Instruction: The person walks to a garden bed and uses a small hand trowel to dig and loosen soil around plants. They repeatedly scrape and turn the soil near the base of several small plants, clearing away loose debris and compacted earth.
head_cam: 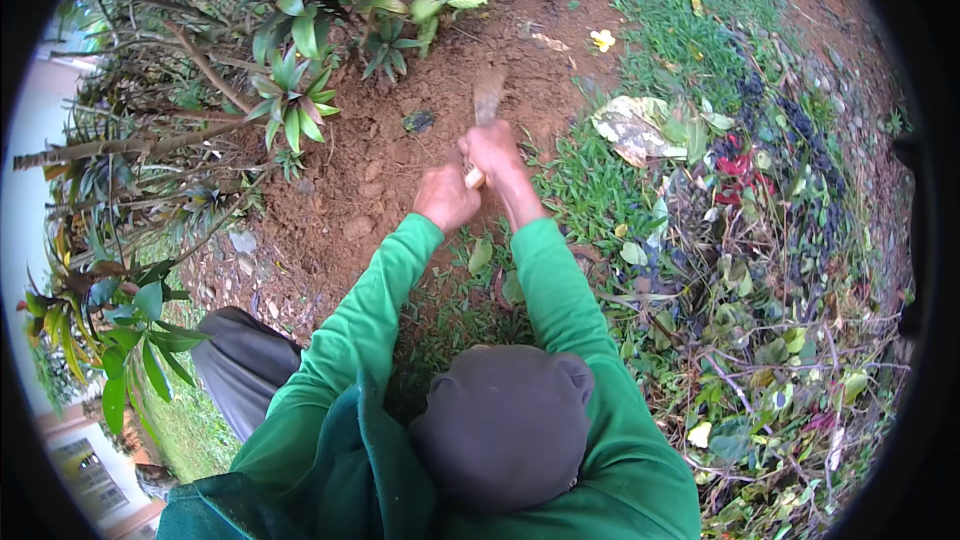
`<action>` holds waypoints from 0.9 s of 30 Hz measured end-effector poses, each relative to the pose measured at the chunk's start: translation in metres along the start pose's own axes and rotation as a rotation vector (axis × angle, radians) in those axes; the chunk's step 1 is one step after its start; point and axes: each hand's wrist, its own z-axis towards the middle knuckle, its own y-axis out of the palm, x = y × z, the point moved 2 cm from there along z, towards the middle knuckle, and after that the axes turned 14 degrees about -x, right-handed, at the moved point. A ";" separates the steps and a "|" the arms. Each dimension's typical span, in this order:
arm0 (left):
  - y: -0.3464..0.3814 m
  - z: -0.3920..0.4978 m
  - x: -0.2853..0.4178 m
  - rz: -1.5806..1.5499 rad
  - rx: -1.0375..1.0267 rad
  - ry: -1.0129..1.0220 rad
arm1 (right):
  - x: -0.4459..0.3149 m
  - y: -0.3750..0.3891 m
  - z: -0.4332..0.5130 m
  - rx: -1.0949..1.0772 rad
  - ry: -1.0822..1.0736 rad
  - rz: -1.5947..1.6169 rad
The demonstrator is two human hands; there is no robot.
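My right hand point(495, 154) is closed around a short-handled digging tool with a flat, blurred blade point(489, 94). The blade points away from me over loose reddish-brown soil point(420, 150). Close by on the left, my left hand point(448, 195) is closed against the pale handle end point(474, 178), which shows between the two hands. Its fingers are mostly hidden. Whether the blade touches the ground is not clear because of the blur. A small dark leaf point(418, 121) lies on the soil to the left of the blade.
Shrubs with woody stems point(127, 146) and a leafy rosette point(295, 101) border the soil at left. A pile of cut stems and leaves point(735, 300) lies at right, beside grass point(585, 184). A rounded grey form point(502, 427), seemingly a clothed knee, is between my green-sleeved arms.
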 end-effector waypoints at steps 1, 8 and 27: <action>0.003 -0.010 -0.001 0.037 -0.070 -0.006 | 0.007 0.001 -0.015 0.020 0.026 0.083; 0.055 -0.117 0.010 0.157 -0.280 -0.083 | 0.063 0.007 -0.141 0.029 0.157 0.349; 0.083 -0.076 -0.024 0.060 -0.256 0.033 | 0.095 0.001 -0.105 0.212 0.105 0.042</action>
